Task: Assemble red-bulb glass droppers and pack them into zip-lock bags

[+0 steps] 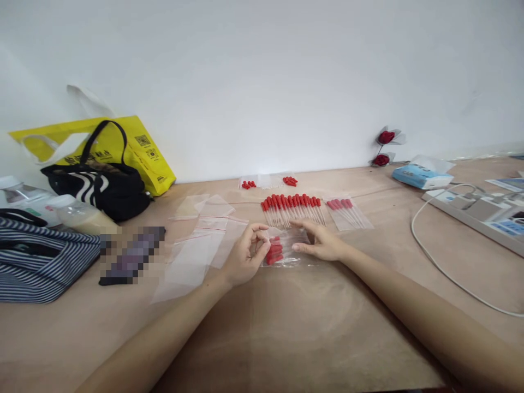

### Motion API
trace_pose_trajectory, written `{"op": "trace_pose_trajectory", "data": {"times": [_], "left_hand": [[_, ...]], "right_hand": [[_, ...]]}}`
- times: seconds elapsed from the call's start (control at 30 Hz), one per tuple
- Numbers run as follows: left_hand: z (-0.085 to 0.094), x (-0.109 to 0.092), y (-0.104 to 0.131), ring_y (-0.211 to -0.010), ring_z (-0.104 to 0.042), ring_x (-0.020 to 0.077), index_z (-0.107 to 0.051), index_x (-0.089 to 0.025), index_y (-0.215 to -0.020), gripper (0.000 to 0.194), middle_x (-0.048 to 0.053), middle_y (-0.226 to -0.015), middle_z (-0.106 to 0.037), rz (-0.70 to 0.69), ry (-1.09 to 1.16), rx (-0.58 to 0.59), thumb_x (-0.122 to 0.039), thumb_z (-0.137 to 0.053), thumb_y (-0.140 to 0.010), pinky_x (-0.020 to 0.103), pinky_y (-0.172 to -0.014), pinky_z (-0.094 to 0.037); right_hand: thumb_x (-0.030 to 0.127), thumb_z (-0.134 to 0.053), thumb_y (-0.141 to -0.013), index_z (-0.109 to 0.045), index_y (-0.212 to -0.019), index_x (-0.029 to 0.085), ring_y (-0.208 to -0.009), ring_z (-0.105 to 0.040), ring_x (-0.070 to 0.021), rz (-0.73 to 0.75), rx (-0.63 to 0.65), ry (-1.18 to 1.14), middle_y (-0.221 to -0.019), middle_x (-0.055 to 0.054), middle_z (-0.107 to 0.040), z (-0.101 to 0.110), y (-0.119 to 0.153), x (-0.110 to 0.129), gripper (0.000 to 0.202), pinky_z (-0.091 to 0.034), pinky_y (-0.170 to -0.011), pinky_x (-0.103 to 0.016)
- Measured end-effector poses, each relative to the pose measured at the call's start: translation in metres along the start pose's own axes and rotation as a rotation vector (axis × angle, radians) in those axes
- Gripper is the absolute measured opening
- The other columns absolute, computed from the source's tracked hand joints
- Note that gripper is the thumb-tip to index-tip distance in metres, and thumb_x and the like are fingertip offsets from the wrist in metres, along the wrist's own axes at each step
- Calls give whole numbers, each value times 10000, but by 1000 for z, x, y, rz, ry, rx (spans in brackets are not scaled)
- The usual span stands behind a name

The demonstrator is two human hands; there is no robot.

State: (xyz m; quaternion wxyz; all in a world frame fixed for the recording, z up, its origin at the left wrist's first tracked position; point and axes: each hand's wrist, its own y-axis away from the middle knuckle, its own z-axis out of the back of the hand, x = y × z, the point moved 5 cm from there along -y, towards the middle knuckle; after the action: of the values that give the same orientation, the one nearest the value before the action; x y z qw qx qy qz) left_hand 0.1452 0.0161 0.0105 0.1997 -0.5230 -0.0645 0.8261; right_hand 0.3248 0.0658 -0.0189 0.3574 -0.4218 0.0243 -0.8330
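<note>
Pinching thumb and forefinger together at the left end of a filled bag (291,240), the left hand (245,255) in the head view has the plastic caught at its fingertips. The right hand (318,240) is at the bag's other end, thumb and fingers spread apart (whether they touch the plastic, I cannot tell). The bag lies on the wooden table (282,327) between the hands, its red tips (275,252) toward the left hand. Just behind it is a row of red-headed sticks (292,204), with a second bag (347,213) of similar sticks to the right. Flat clear bags (190,254) overlap near the left hand; a dark phone (133,256), partly pixelated, lies beyond them.
</note>
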Motion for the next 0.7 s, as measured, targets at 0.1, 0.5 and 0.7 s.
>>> {"op": "trace_pose_trajectory", "data": {"times": [0.1,0.5,0.7], "left_hand": [[0,-6,2,-702,-528,109,-407,-192,-1053,272,-2,-753,-501,-42,42,36,-246,-470,-794,232,-700,-438],[60,24,-4,-937,-544,218,-533,-199,-926,241,63,-969,-588,40,-474,-225,-299,-559,-708,348,-871,-390],[109,46,26,-1039,-472,392,-463,-43,-1104,590,240,-1052,-546,517,-1189,-215,-474,-513,-705,455,-832,-363]], "right_hand": [[438,-619,-709,-452,-1208,192,-890,-572,-193,-39,171,-230,-1015,-63,-606,-13,-3,8,581,-467,-749,-332],[399,-708,-589,-599,-769,149,-585,-572,-127,-380,-28,-586,-708,-13,-638,25,17,-36,328,-451,-554,-247],[455,-604,-625,-582,-728,161,-543,-544,-161,-674,-654,-15,-632,-36,-598,107,49,-101,312,-390,-462,-253]]}}
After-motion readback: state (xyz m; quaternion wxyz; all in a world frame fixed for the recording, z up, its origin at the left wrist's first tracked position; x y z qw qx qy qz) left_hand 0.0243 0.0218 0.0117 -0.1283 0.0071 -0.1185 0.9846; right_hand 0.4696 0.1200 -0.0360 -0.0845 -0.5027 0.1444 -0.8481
